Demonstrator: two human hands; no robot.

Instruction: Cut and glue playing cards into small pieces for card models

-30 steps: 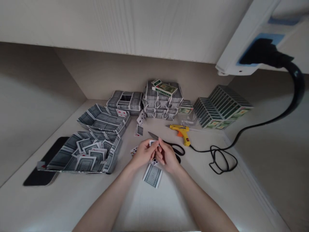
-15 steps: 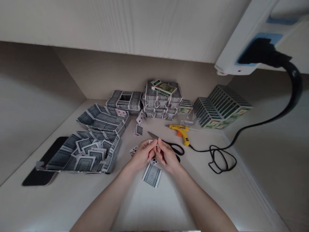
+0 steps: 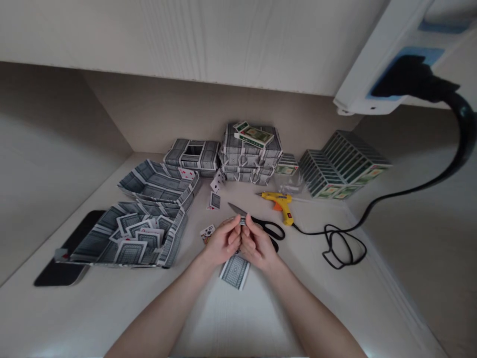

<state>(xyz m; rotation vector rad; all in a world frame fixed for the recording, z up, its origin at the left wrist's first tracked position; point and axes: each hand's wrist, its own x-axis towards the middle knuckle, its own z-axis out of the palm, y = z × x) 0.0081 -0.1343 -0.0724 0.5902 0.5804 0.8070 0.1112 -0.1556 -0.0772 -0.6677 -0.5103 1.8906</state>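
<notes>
Because the fingertips hid most of it, only a sliver showed of the small playing-card piece (image 3: 242, 221) pinched tightly between the left hand (image 3: 223, 241) and right hand (image 3: 259, 243), just near of the black-handled scissors (image 3: 275, 230).

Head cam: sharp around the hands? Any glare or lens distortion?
Head view: the small card piece between the left hand and right hand is too blurred to read; the tabletop glares along the bottom; wide-angle bending stretches the frame edges.
</notes>
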